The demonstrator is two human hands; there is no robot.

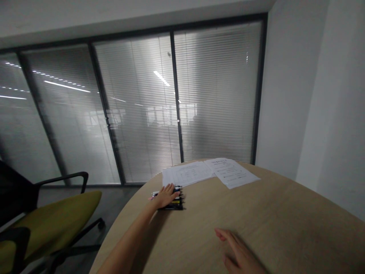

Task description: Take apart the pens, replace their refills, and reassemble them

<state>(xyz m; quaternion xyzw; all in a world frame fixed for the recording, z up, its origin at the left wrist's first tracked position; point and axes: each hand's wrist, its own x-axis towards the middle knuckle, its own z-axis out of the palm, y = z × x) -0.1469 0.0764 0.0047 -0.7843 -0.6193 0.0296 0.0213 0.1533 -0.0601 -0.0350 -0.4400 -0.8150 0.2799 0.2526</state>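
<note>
On the left part of the round table lies a row of several pens [178,208], mostly dark, side by side. My left hand [167,196] rests flat over them with its fingers stretched out, covering their middles. Pen ends show on both sides of the hand. Closer to me, my right hand [235,251] is held at the table, its fingers loosely bent and the thumb apart from them. Nothing shows in it, and it is away from the pens.
Printed paper sheets [189,173] lie just beyond the pens, with another sheet [235,175] overlapping them at the right. The wooden table [270,213] has a curved edge. A chair [65,217] with a yellow-green seat stands at the left. Behind are glass panels with blinds [216,95].
</note>
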